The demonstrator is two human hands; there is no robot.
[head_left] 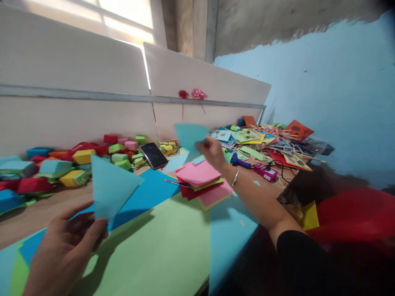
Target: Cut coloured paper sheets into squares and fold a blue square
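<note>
The left hand (66, 244) is near the front edge of the surface (31, 218), at the left. Its thumb and fingers pinch the bottom corner of a pale blue paper (112, 187), which stands up in the air. Only that one corner is held, so I think the paper could flop, bend or slip out if the pinch gets loose. A hard squeeze could crumple the corner.

The right hand (212, 152) reaches toward the far edge. Its fingers look closed together on the side of another blue paper (191, 135). That part is blurry, and I can't tell if this paper touches anything under it.

Below that hand, in the middle of the surface, is a messy stack (199, 172) of pink, red and yellow papers. The sheets don't line up, so a bump from the wrist could make them slide. A thin dark tool (173, 182) pokes out of its left side and could get knocked too.

Near the right edge, a black cord (281, 164) loops up from a purple plug box (266, 170). If the arm swung that way, it could snag the cord and tug the box.
</note>
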